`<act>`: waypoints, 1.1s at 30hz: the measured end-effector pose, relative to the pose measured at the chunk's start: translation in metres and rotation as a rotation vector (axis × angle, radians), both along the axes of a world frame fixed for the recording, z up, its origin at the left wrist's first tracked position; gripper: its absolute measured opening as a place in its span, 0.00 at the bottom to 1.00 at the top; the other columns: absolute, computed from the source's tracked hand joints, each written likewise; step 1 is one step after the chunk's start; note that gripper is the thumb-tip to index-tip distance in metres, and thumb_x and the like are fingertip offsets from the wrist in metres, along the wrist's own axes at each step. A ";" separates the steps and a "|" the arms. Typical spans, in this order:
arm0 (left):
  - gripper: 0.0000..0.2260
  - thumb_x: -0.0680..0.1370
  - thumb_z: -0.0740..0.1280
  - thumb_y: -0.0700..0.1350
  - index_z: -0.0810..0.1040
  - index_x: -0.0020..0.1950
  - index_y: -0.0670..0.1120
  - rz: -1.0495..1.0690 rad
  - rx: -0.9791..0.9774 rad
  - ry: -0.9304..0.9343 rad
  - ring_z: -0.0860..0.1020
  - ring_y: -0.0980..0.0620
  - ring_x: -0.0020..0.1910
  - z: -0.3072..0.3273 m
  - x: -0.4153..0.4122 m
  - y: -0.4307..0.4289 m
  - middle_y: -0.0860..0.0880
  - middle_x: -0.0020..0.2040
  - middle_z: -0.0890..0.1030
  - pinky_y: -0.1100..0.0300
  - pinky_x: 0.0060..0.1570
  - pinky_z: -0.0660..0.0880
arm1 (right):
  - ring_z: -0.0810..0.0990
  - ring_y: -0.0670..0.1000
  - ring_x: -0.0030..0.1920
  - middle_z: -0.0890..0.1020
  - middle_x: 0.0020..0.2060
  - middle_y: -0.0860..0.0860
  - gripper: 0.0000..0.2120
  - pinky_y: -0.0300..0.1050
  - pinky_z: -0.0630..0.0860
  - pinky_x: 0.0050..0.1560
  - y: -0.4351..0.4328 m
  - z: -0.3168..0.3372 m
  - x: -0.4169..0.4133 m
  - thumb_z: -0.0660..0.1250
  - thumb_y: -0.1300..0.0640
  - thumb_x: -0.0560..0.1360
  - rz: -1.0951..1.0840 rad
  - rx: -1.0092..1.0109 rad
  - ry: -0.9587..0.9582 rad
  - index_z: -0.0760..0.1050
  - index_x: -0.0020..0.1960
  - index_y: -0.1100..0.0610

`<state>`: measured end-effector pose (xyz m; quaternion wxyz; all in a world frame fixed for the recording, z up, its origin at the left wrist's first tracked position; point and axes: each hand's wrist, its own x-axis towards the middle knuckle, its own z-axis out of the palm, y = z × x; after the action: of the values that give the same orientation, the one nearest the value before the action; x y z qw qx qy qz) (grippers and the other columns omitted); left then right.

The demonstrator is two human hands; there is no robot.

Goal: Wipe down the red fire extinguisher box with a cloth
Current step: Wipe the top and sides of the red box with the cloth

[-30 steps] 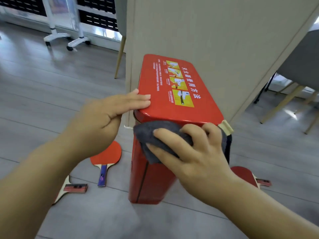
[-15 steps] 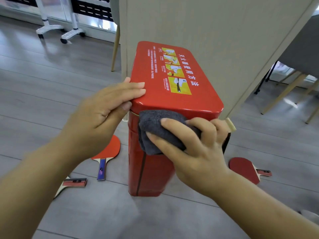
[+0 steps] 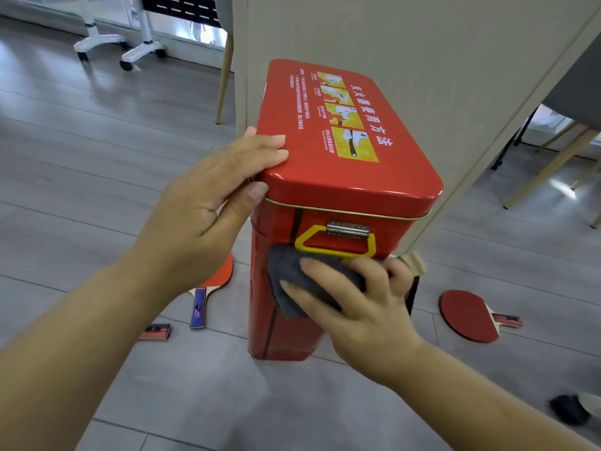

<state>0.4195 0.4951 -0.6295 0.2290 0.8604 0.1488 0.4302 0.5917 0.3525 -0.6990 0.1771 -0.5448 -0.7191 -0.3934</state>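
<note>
The red fire extinguisher box stands upright on the grey floor against a beige panel. Its lid carries yellow instruction pictures, and a yellow handle with a metal hinge sits on the near face. My left hand grips the lid's near left corner, fingers on top and thumb under the rim. My right hand presses a dark grey cloth flat against the near face just below the yellow handle.
Table tennis paddles lie on the floor: one red paddle to the right, another paddle left of the box, and a handle further left. The beige panel rises behind the box. Chair legs stand at right, wheeled stand feet at back left.
My right hand with the cloth has slid down the near face from under the lid rim to below the yellow handle, which now shows. The left hand stays on the lid corner.
</note>
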 end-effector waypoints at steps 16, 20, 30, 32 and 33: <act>0.24 0.80 0.56 0.55 0.51 0.73 0.59 -0.081 -0.168 -0.024 0.66 0.55 0.71 -0.030 0.009 -0.001 0.49 0.74 0.62 0.63 0.66 0.68 | 0.68 0.54 0.54 0.69 0.63 0.44 0.17 0.51 0.62 0.53 0.012 -0.074 0.008 0.60 0.53 0.75 0.044 -0.010 -0.124 0.70 0.64 0.45; 0.30 0.79 0.57 0.54 0.42 0.74 0.58 -0.101 -0.268 -0.060 0.67 0.60 0.70 -0.042 0.014 -0.005 0.50 0.74 0.65 0.66 0.66 0.67 | 0.69 0.54 0.53 0.69 0.63 0.45 0.19 0.51 0.63 0.52 0.010 -0.101 0.007 0.65 0.52 0.72 0.033 -0.089 -0.191 0.70 0.63 0.46; 0.31 0.75 0.64 0.55 0.54 0.74 0.58 -0.064 -0.527 -0.016 0.70 0.65 0.66 -0.063 0.009 -0.006 0.60 0.68 0.70 0.73 0.59 0.69 | 0.67 0.56 0.54 0.69 0.63 0.45 0.16 0.56 0.62 0.52 0.017 -0.053 -0.013 0.65 0.49 0.76 -0.026 0.093 0.014 0.74 0.63 0.44; 0.31 0.74 0.68 0.51 0.57 0.73 0.56 -0.084 -0.589 -0.068 0.71 0.63 0.66 -0.061 0.009 -0.007 0.58 0.67 0.72 0.73 0.58 0.70 | 0.68 0.56 0.54 0.69 0.63 0.45 0.17 0.55 0.62 0.52 0.020 -0.077 -0.011 0.64 0.50 0.75 -0.006 0.040 -0.048 0.73 0.64 0.45; 0.31 0.73 0.67 0.49 0.58 0.73 0.54 -0.092 -0.615 -0.086 0.71 0.63 0.66 -0.060 0.010 -0.007 0.57 0.67 0.72 0.73 0.58 0.70 | 0.68 0.56 0.54 0.69 0.63 0.45 0.16 0.54 0.62 0.53 0.020 -0.090 -0.009 0.63 0.51 0.75 0.003 0.004 -0.081 0.74 0.63 0.45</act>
<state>0.4290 0.4878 -0.6892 0.5037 0.7378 0.2228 0.3902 0.5829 0.3723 -0.7894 0.1494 -0.5270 -0.7257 -0.4163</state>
